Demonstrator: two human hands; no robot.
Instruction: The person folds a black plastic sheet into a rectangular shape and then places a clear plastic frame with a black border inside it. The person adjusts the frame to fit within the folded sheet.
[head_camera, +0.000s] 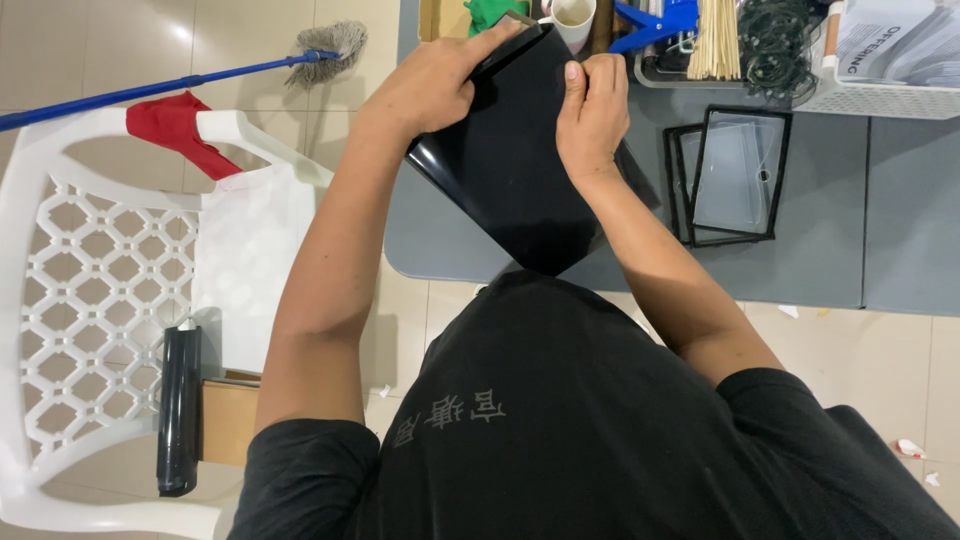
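**Both hands work the far edge of a glossy black panel**

The black panel (520, 175) lies tilted over the near rim of the grey worktop (830, 250), its lower corner hanging past the edge toward the person's body. The left hand (430, 85) grips the far left corner, fingers curled closed over the top edge. The right hand (590, 110) pinches the same far edge just beside it, thumb pressed flat on the glossy face.

To do this well, I judge that both grips should stay close together on the edge, with pressure kept even (a glossy sheet marks and flexes easily).

Just to the right lie clear panes in black frames (735, 175), near the right forearm but apart from it. Beyond the hands the worktop is crowded: a white mug (575, 20), a bundle of wooden sticks (715, 40), a coil of black wire (775, 45) and a white basket (880, 85). So the open room lies toward the person, not away. To the left stands a white plastic chair (100, 300) with a red cloth (175, 130), and a mop (320, 45) lies on the floor.
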